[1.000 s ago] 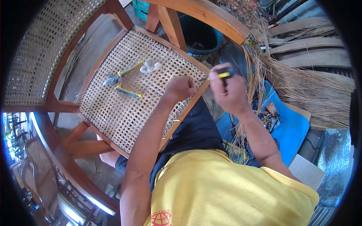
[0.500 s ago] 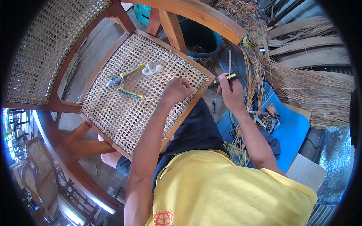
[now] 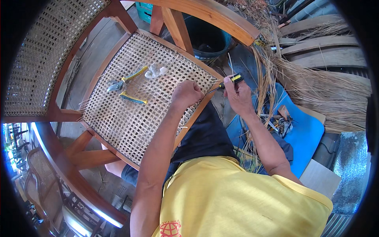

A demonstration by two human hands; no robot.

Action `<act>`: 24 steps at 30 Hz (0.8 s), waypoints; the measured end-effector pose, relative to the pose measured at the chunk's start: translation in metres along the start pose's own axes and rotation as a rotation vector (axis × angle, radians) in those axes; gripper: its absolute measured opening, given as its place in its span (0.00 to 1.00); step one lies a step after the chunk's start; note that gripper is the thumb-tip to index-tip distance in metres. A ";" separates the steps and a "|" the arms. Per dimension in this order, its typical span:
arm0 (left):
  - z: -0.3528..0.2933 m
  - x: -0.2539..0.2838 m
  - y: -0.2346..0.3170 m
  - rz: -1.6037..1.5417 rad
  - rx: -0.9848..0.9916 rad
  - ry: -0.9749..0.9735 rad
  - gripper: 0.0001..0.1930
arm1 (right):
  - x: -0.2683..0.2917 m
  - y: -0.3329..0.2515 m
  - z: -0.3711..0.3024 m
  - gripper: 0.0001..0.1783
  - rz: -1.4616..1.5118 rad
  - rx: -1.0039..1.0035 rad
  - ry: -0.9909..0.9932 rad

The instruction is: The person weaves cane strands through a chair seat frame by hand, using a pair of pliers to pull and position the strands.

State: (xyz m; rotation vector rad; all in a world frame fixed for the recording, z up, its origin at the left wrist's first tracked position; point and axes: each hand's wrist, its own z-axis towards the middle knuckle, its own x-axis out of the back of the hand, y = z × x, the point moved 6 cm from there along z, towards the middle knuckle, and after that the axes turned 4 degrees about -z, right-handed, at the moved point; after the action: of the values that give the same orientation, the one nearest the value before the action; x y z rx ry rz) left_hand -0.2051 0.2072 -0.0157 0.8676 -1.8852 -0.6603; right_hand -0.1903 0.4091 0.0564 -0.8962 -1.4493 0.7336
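Cane armchair with a reddish-brown wooden frame: it spans the left and top of the frame, its woven seat at centre-left and its cane backrest at upper left. Your yellow shirt fills the lower centre. A sheaf of loose tan strands spreads across the right, above a bright blue panel. A dark bucket sits at upper centre, beyond the seat. Your right hand, right of centre, has its fingers closed around a screwdriver-like tool; your left hand, at centre, rests on the seat near its right-hand rail, fingers curled in; you cannot tell whether they pinch a strand. Pruning shears with yellow-and-blue handles lie spread on the weave, left of centre, beside a whitish lump. The screwdriver-like tool, black and yellow, points its thin shaft leftward to the rail, near your left fingertips.
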 end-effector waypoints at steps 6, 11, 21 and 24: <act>0.007 -0.007 -0.008 -0.066 -0.005 -0.029 0.09 | -0.010 -0.021 -0.007 0.12 -0.239 0.260 -0.105; 0.001 -0.002 -0.003 0.030 -0.106 0.004 0.10 | -0.036 -0.047 -0.027 0.14 -0.282 0.737 -0.186; -0.135 0.018 -0.016 -0.338 -0.036 0.255 0.12 | 0.000 -0.087 0.047 0.15 0.068 0.381 0.009; -0.179 0.025 0.020 -0.913 -0.081 -0.001 0.12 | -0.036 -0.064 0.066 0.16 0.203 0.229 -0.110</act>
State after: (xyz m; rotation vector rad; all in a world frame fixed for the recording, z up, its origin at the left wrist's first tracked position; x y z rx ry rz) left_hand -0.0581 0.1841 0.0881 1.6808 -1.3781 -1.2553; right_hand -0.2629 0.3503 0.0881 -0.8427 -1.3491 1.0920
